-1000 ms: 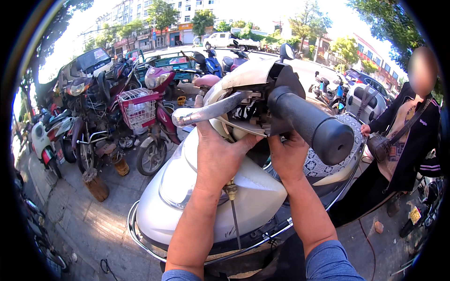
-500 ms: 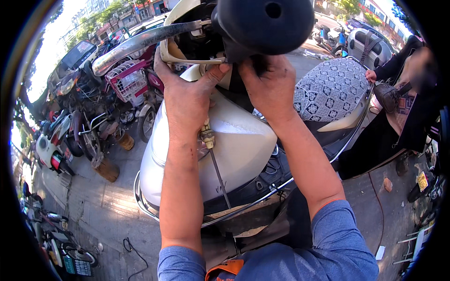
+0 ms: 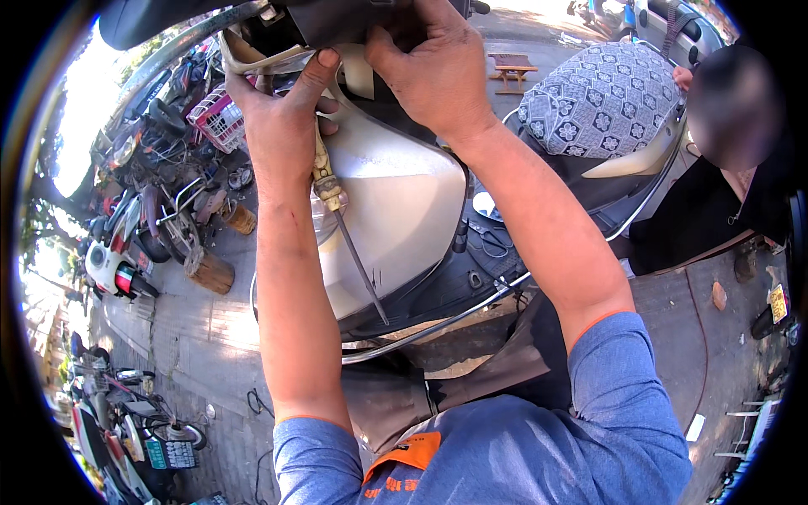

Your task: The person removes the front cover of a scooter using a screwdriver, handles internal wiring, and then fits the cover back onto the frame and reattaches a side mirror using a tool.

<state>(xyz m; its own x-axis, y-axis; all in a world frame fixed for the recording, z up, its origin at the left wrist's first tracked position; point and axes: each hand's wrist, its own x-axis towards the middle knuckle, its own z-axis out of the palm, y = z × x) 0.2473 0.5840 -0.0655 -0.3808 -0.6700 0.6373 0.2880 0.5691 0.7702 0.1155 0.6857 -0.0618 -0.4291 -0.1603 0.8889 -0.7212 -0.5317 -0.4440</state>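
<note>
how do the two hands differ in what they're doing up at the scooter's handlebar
The left hand carries a screwdriver tucked against its palm, shaft pointing down over the cream scooter body; the right hand holds no tool. The left hand's thumb stretches up to the cream handlebar cover, while the right hand curls its fingers down on the dark part beside it. Both are bare and raised to the handlebar.

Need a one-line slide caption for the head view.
Both hands work at a white scooter's handlebar housing; left hand also holds a screwdriver, right hand alongside.
</note>
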